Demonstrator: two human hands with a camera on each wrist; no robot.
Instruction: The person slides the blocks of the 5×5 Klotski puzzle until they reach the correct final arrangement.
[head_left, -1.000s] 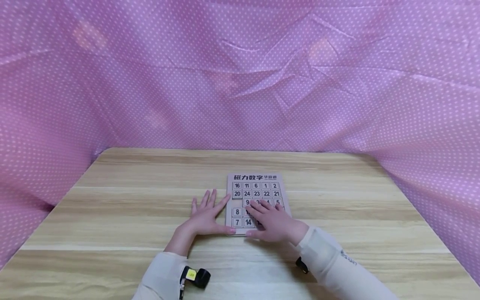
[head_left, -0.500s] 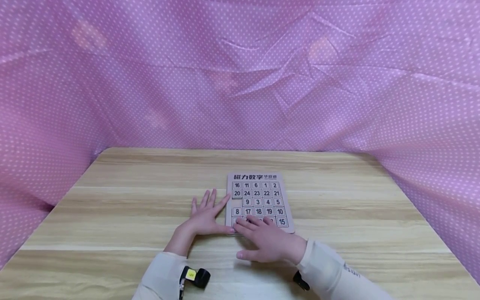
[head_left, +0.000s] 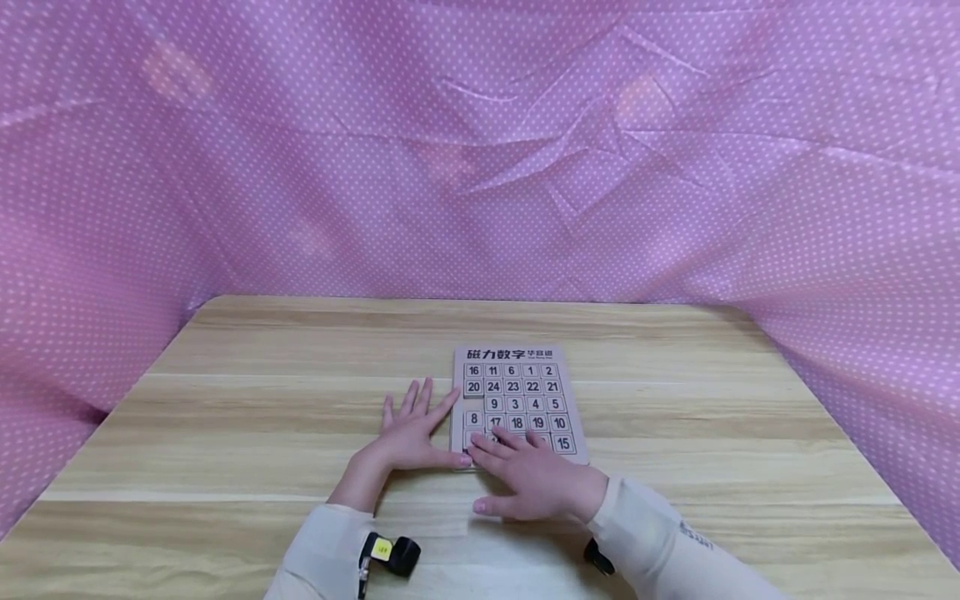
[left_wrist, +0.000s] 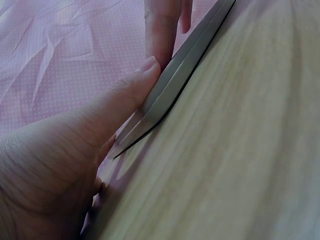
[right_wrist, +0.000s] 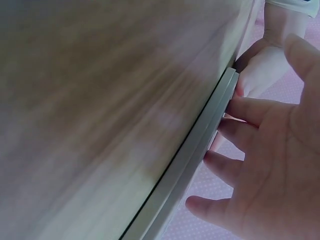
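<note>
- Cloth [head_left: 480,167], pink-purple with pale dots, hangs at the back and both sides.
- Table [head_left: 225,417], pale wood grain, stands before it.
- Number board [head_left: 573,412], grey, lies flat on the table, toward its near side.
- Left hand [head_left: 412,437]: fingers spread, thumb on the board's near left corner, index fingertip at its left edge.
- Right hand [head_left: 536,483]: fingers extended, slightly apart, tips at the board's lowest row; thumb extends past the near edge.
- Tile 8 [head_left: 474,419] sits slightly higher than tile 17 [head_left: 495,422] beside it, below a gap under tile 20 [head_left: 473,387].
</note>
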